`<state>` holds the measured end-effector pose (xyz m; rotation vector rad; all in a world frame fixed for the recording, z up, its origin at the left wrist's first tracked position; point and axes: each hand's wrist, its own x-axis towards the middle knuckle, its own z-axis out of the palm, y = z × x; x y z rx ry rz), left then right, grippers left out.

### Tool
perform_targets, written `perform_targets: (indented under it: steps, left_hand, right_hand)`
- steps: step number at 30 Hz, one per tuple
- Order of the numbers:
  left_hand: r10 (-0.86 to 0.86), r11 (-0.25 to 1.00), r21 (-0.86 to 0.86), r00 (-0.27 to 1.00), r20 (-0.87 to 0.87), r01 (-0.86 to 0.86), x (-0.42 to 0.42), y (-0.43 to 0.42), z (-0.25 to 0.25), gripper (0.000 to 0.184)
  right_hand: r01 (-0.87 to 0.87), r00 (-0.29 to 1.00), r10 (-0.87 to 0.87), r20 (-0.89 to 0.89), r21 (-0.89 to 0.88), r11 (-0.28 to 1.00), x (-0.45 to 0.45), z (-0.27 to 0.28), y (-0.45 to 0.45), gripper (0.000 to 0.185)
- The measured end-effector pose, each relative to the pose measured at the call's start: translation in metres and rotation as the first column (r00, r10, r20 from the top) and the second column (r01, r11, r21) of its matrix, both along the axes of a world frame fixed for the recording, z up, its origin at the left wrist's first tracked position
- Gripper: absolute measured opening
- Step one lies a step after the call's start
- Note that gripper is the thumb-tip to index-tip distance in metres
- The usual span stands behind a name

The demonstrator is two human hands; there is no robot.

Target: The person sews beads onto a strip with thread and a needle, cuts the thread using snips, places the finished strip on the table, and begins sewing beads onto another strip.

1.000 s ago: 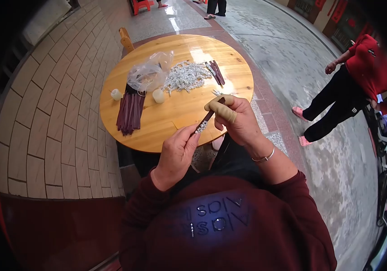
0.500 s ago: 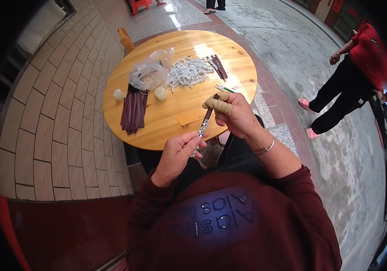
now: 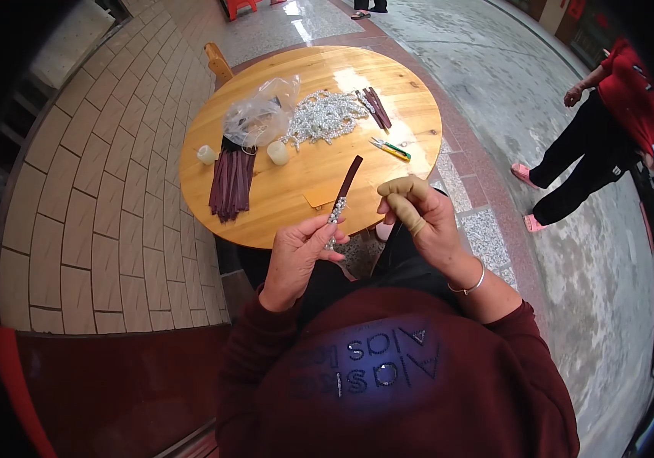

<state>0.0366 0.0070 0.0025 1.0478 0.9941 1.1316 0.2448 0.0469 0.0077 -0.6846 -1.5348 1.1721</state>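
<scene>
My left hand (image 3: 300, 250) grips the lower, beaded part of a dark maroon strip (image 3: 348, 177), whose plain end points up and away. To the right of the strip, my right hand (image 3: 422, 219) has its thumb and forefinger pinched together, with covers on those fingers; whatever they hold is too small to make out. A heap of silvery beads (image 3: 327, 116) lies on the round wooden table (image 3: 281, 210). Left of it are a clear plastic bag (image 3: 262, 114) and a bundle of maroon strips (image 3: 230, 183). Green-and-yellow snips (image 3: 393, 148) lie on the right.
Two whitish spools (image 3: 277, 153) (image 3: 206, 155) stand on the table. More strips (image 3: 374, 108) lie at its far right, and an orange card (image 3: 321, 198) near its front edge. A person in red (image 3: 625, 99) stands to the right. A chair back (image 3: 218, 59) is behind the table.
My right hand has let go of the strip's upper end and moved right, away from it. My left hand still holds the strip. The snips are now fully visible.
</scene>
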Motion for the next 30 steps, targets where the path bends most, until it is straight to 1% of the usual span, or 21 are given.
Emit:
perform_targets:
  steps: [2, 3, 4, 5, 6, 7, 8, 10, 11, 13, 16, 20, 23, 25, 30]
  left_hand:
    - [-0.022, 1.0, 0.015, 1.0, 0.022, 0.022, 0.0, 0.001, -0.003, 0.024]
    - [-0.024, 1.0, 0.013, 0.999, 0.021, 0.024, 0.002, 0.0, -0.003, 0.024]
    - [-0.007, 1.0, 0.009, 0.999, 0.035, 0.006, 0.004, -0.001, -0.001, 0.023]
    - [0.013, 1.0, 0.007, 0.999, 0.048, -0.013, 0.005, -0.001, 0.001, 0.022]
    - [0.015, 1.0, 0.007, 0.999, 0.046, -0.015, 0.005, -0.002, 0.002, 0.022]
    - [0.025, 1.0, 0.007, 0.998, 0.057, -0.025, 0.005, -0.003, 0.003, 0.021]
    - [0.034, 0.999, 0.006, 0.997, 0.069, -0.034, 0.005, -0.004, 0.004, 0.02]
    - [0.02, 1.0, -0.009, 0.996, 0.082, -0.019, 0.003, -0.005, 0.004, 0.02]
    - [0.005, 1.0, -0.02, 0.995, 0.096, -0.003, 0.003, -0.005, 0.003, 0.02]
    - [-0.011, 0.999, -0.038, 0.993, 0.117, 0.016, 0.004, -0.005, 0.003, 0.02]
    - [-0.026, 0.997, -0.062, 0.989, 0.149, 0.036, 0.004, -0.006, 0.003, 0.021]
    - [-0.037, 0.997, -0.061, 0.988, 0.151, 0.047, 0.005, -0.007, 0.003, 0.02]
    - [-0.048, 0.996, -0.067, 0.987, 0.152, 0.058, 0.004, -0.007, 0.003, 0.019]
    - [-0.054, 0.995, -0.07, 0.986, 0.157, 0.065, 0.004, -0.008, 0.002, 0.019]
    - [-0.066, 0.994, -0.078, 0.983, 0.169, 0.08, 0.004, -0.008, 0.002, 0.018]
  right_hand:
    - [-0.045, 0.996, 0.036, 0.083, 0.103, 0.994, -0.009, 0.002, -0.016, 0.015]
    - [-0.042, 0.988, 0.018, 0.156, 0.152, 0.987, -0.011, 0.0, -0.018, 0.018]
    - [-0.042, 0.988, 0.018, 0.156, 0.151, 0.988, -0.013, -0.002, -0.017, 0.018]
    - [-0.011, 0.975, -0.058, 0.215, 0.309, 0.951, -0.016, -0.004, -0.013, 0.019]
    - [0.007, 0.955, -0.142, 0.259, 0.459, 0.888, -0.018, -0.006, -0.011, 0.02]
    - [0.026, 0.955, -0.135, 0.265, 0.377, 0.926, -0.019, -0.012, -0.011, 0.021]
    - [0.025, 0.956, -0.133, 0.263, 0.375, 0.927, -0.019, -0.015, -0.01, 0.021]
    - [0.034, 0.937, -0.136, 0.322, 0.303, 0.952, -0.019, -0.018, -0.008, 0.019]
    - [0.036, 0.936, -0.137, 0.323, 0.3, 0.953, -0.019, -0.018, -0.007, 0.019]
    - [0.035, 0.95, -0.149, 0.273, 0.383, 0.923, -0.02, -0.017, -0.006, 0.019]
    - [0.068, 0.943, -0.171, 0.285, 0.341, 0.938, -0.019, -0.016, -0.008, 0.016]
    - [0.071, 0.939, -0.183, 0.292, 0.358, 0.931, -0.019, -0.016, -0.007, 0.016]
    - [0.052, 0.936, -0.169, 0.31, 0.352, 0.935, -0.017, -0.015, -0.007, 0.016]
    - [0.011, 0.94, -0.12, 0.318, 0.325, 0.946, -0.016, -0.016, -0.008, 0.017]
    - [-0.003, 0.935, -0.111, 0.336, 0.32, 0.947, -0.014, -0.014, -0.007, 0.017]
